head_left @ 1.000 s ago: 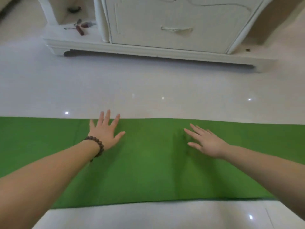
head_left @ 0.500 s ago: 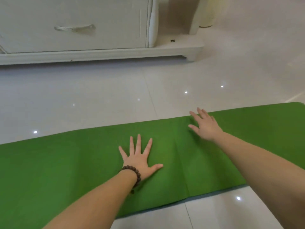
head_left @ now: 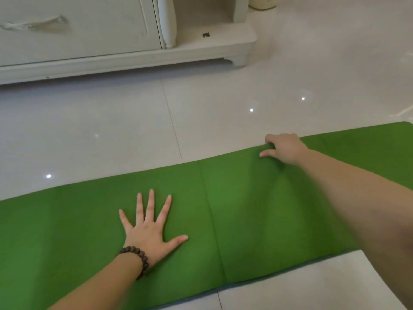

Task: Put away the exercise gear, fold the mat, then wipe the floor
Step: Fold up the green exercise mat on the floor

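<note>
A long green mat (head_left: 234, 209) lies across the glossy white floor, with a fold crease running front to back near its middle. My left hand (head_left: 149, 229), a bead bracelet on the wrist, presses flat on the mat with fingers spread, left of the crease. My right hand (head_left: 285, 148) reaches to the mat's far edge, right of the crease; its fingers curl over that edge and grip it, and the mat wrinkles a little beneath the hand.
A low white cabinet (head_left: 125, 54) with a drawer stands on the floor beyond the mat. A small dark object (head_left: 206, 35) sits on its open base shelf. A pale basket (head_left: 262, 2) stands at the top right. Bare tile (head_left: 201, 121) separates mat and cabinet.
The view has swung right. My right hand, flat on the mat before, has reached the far edge and curled its fingers around it. My left hand stays pressed flat.
</note>
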`<move>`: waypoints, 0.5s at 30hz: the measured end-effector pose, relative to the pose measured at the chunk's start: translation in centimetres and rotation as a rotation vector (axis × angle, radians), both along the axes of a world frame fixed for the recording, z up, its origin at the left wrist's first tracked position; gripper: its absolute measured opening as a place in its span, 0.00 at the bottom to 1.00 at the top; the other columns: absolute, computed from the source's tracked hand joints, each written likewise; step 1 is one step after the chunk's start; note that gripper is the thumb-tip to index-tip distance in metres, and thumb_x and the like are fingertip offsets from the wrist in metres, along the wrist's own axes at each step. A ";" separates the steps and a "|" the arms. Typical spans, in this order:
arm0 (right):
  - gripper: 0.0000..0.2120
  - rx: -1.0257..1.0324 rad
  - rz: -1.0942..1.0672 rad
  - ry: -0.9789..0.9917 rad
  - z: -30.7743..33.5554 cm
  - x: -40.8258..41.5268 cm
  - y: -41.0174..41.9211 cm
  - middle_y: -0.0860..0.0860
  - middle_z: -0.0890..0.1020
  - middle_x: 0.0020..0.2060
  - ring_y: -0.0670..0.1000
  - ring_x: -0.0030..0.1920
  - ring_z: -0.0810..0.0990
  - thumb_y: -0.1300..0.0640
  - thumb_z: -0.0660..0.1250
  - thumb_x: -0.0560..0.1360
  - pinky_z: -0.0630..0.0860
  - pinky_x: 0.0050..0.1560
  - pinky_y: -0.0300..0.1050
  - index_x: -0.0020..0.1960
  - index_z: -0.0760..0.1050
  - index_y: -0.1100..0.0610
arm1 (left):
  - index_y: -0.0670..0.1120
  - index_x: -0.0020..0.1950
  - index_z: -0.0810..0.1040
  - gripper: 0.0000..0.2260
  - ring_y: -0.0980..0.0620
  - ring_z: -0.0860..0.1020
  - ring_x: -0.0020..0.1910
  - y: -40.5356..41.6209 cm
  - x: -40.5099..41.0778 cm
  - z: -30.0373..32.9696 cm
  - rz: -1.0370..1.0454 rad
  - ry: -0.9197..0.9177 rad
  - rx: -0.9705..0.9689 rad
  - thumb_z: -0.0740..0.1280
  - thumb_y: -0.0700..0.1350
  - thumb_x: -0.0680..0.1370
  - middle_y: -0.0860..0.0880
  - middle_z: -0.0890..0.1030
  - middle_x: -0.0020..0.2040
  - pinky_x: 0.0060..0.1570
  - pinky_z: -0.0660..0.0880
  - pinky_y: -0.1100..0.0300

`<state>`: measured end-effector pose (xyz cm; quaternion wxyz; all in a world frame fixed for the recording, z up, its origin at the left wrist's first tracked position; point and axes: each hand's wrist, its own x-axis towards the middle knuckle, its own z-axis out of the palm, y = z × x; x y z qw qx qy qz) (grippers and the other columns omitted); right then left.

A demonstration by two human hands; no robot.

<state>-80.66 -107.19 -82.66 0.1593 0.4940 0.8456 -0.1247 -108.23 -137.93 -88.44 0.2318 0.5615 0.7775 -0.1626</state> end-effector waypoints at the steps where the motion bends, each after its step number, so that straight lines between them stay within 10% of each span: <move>1: 0.22 0.031 0.025 0.000 0.6 -0.2 0.3 0.50 0.75 0.37 0.54 0.42 0.73 0.36 0.62 0.73 0.67 0.57 0.51 0.53 0.69 0.55 | 0.63 0.69 0.23 0.47 0.41 0.25 0.72 0.0 0.1 0.1 0.009 -0.004 0.022 0.31 0.83 0.56 0.47 0.21 0.71 0.67 0.36 0.26; 7: 0.25 0.187 0.081 -0.114 -0.1 -2.2 0.9 0.55 0.78 0.55 0.57 0.60 0.73 0.37 0.59 0.75 0.58 0.70 0.59 0.63 0.69 0.55 | 0.61 0.69 0.22 0.48 0.41 0.25 0.71 0.9 1.0 1.0 0.044 0.002 -0.002 0.27 0.81 0.55 0.46 0.22 0.72 0.68 0.37 0.27; 10: 0.28 0.064 -0.028 -0.117 -3.1 -1.3 -1.2 0.54 0.51 0.77 0.57 0.77 0.45 0.42 0.50 0.80 0.42 0.72 0.67 0.77 0.48 0.48 | 0.57 0.72 0.26 0.49 0.43 0.26 0.73 2.1 2.5 1.5 0.012 0.006 0.053 0.26 0.80 0.56 0.44 0.25 0.73 0.69 0.39 0.29; 15: 0.30 0.239 -0.007 -0.021 -4.2 1.8 -6.6 0.49 0.36 0.75 0.54 0.75 0.32 0.33 0.38 0.77 0.33 0.69 0.69 0.75 0.37 0.42 | 0.54 0.75 0.28 0.47 0.44 0.25 0.73 8.4 10.0 2.1 -0.200 -0.087 0.146 0.39 0.79 0.66 0.44 0.25 0.74 0.70 0.38 0.31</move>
